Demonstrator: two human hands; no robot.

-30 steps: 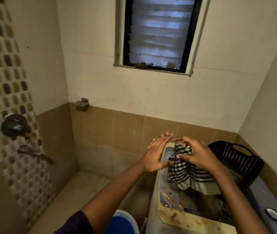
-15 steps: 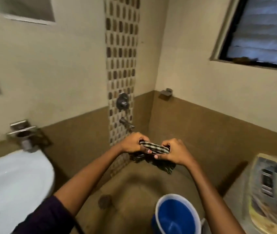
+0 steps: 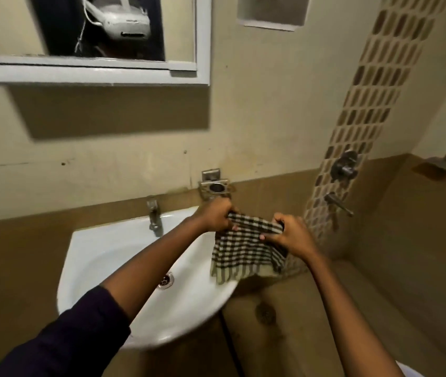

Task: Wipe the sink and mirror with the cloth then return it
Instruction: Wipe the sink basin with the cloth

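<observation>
Black-and-cream checked cloth (image 3: 246,251) stretched between left hand (image 3: 216,214) and right hand (image 3: 294,235), both fists pinching its top edge, hanging over right rim of white ceramic wall sink (image 3: 113,257), below white-framed mirror (image 3: 94,69)

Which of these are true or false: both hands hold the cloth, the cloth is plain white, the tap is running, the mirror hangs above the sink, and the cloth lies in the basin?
1. Both hands hold the cloth. True: the left hand and right hand each grip the top edge of the cloth.
2. The cloth is plain white. False: it is checked, dark and light.
3. The tap is running. False: no water shows at its spout.
4. The mirror hangs above the sink. True: it is on the wall higher up.
5. The cloth lies in the basin. False: it hangs from the hands over the sink's right rim.
</observation>
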